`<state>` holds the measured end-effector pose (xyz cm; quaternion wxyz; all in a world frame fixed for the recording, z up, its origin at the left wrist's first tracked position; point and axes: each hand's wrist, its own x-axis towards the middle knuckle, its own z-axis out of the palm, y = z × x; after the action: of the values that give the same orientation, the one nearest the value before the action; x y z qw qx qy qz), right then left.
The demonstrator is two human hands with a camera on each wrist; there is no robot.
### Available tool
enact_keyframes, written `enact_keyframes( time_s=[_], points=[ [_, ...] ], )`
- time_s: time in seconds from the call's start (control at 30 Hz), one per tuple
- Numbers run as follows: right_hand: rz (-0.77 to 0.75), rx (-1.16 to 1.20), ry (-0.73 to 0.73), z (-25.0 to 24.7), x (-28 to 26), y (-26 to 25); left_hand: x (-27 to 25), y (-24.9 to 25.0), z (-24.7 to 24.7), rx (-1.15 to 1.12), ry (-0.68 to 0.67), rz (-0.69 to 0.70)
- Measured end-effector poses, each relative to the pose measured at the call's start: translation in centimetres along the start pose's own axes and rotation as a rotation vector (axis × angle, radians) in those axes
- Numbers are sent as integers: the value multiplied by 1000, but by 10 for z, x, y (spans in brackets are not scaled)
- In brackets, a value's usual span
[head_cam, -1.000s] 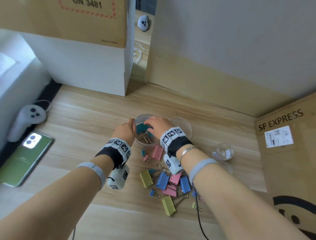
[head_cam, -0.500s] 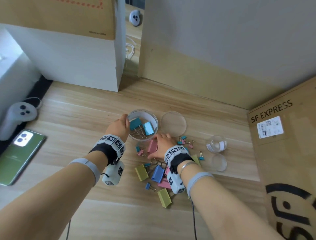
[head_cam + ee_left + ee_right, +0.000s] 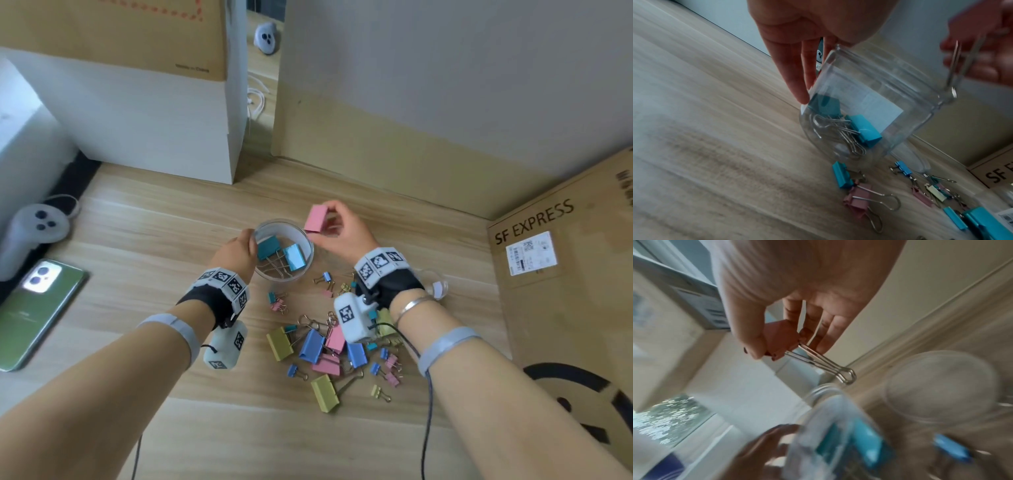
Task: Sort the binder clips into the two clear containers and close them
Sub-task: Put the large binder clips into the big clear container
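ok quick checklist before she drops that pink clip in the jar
1. Grip on clip: right hand pinches the pink clip by its body: ok.
2. Jar steadied: left hand holds the jar wall: ok.
3. Jar open: no lid on it: ok.
4. Clip over the mouth: beside the rim, not above it: not ok.
5. Room inside: only two blue clips at the bottom: ok.
6. Size matches: cannot tell.

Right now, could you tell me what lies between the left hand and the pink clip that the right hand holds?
In the head view, the open clear container, holding two blue clips, lies between the left hand and the pink clip pinched by the right hand.
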<state>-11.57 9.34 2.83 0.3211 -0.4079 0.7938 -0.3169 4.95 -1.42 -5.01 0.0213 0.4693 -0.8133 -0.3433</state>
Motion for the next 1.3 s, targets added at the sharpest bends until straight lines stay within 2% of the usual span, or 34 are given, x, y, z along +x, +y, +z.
enact_keyframes(
  time_s=[0.1, 0.23, 0.37, 0.43, 0.53, 0.6, 0.67, 0.7, 0.77, 0.83, 0.9, 1.1, 1.2, 1.3],
  points=[
    [-118, -139, -122, 27, 12, -26, -3, 2, -1, -20, -12, 8],
    [-78, -490, -291, 68, 25, -14, -6, 2, 0, -39, -12, 2],
    [-33, -593, -362, 90, 25, -2, -5, -3, 4, -52, -2, 2],
    [-65, -521, -320, 87, 21, -2, -4, -3, 5, -63, -6, -4],
    [-96, -387, -55, 60, 11, 3, -4, -3, 5, -48, -14, 13],
    [-38, -364, 140, 38, 3, 19, -6, -3, 4, -51, -23, 21],
    [76, -391, 203, 19, -8, 45, -7, -2, 4, -61, -26, 13],
    [144, -433, 153, 12, -14, 58, -7, -1, 3, -64, -27, 10],
    [262, -555, -85, 5, -27, 83, -8, 0, 3, -65, -32, 6],
    [315, -646, -285, 4, -37, 103, -9, 1, 3, -58, -34, 1],
    [321, -668, -354, 6, -41, 112, -9, 1, 3, -52, -31, 1],
    [264, -651, -364, 9, -43, 116, -9, 2, 4, -39, -32, -3],
    [237, -540, -282, 0, -44, 104, -10, 3, 3, -42, -35, -2],
    [195, -367, -161, -15, -38, 68, -10, 3, 2, -51, -38, 0]
  ],
)
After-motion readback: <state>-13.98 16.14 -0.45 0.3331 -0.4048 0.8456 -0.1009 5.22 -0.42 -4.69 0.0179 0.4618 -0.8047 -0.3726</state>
